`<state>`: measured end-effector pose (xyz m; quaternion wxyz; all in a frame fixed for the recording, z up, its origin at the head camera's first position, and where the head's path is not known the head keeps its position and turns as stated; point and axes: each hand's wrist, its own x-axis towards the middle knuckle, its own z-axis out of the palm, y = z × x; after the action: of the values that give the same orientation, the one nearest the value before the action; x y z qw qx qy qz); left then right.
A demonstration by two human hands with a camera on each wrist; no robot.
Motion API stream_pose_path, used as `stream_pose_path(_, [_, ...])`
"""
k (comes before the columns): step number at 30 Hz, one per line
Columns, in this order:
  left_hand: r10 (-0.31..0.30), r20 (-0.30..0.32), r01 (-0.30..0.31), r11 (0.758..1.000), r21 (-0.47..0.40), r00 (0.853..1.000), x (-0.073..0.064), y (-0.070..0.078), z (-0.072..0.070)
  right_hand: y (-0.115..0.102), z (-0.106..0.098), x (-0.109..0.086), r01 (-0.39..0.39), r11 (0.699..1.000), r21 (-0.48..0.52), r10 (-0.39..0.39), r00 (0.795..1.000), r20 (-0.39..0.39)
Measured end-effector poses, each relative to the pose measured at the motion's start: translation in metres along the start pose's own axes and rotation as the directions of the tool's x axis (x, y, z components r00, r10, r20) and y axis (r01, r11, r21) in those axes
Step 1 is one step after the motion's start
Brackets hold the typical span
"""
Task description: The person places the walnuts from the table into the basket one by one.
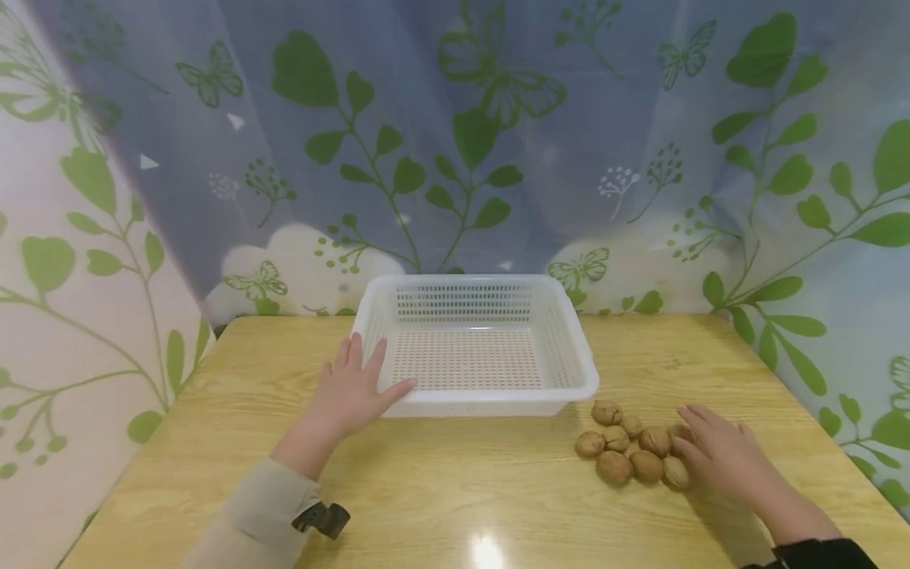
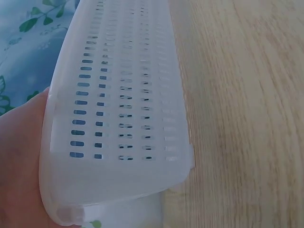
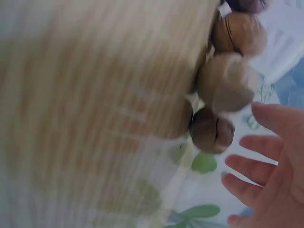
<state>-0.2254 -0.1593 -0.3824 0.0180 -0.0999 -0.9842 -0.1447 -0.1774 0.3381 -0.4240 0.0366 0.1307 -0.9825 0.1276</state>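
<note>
A white plastic basket (image 1: pixel 469 402) with slotted walls stands on the wooden table. My left hand (image 1: pixel 353 393) rests at its front left corner, fingers spread over the rim and thumb along the front edge. In the left wrist view the slotted wall of the basket (image 2: pixel 111 180) fills the middle, with part of the hand (image 2: pixel 21 156) beside the rim. To the right of the basket lies a group of several walnuts (image 1: pixel 614 468). My right hand (image 1: pixel 732 462) is at their right side, fingers extended and apart, thumb close to the nearest walnut (image 3: pixel 228 81) in the right wrist view.
The wooden table (image 1: pixel 455 482) runs back to a hanging cloth (image 1: pixel 604 158) printed with green leaves and butterflies. Behind the basket, its back rim lies close to that cloth. On the left wrist sits a dark strapped device (image 1: pixel 321 518).
</note>
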Motion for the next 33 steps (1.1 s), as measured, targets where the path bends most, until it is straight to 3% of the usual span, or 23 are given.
stream_pose_path(10, [0.011, -0.033, -0.011, 1.0, 0.013, 0.999, -0.011, 0.011, 0.001, 0.016, -0.002, -0.006, 0.035, 0.992, 0.119, -0.044, 0.996, 0.077])
stream_pose_path(17, [0.009, -0.038, -0.009, 1.0, 0.015, 0.999, -0.015, 0.016, 0.005, 0.013, -0.004, 0.0, 0.046, 0.993, 0.112, -0.056, 0.995, 0.083])
stream_pose_path(25, [-0.001, -0.045, 0.002, 1.0, 0.025, 0.999, -0.015, 0.017, 0.011, 0.013, -0.005, 0.006, -0.02, 0.992, 0.126, 0.003, 0.991, 0.137])
stream_pose_path(33, [0.006, -0.058, -0.005, 1.0, 0.019, 0.998, -0.014, 0.016, 0.011, 0.015, -0.005, 0.006, -0.016, 0.988, 0.152, 0.005, 0.997, 0.074])
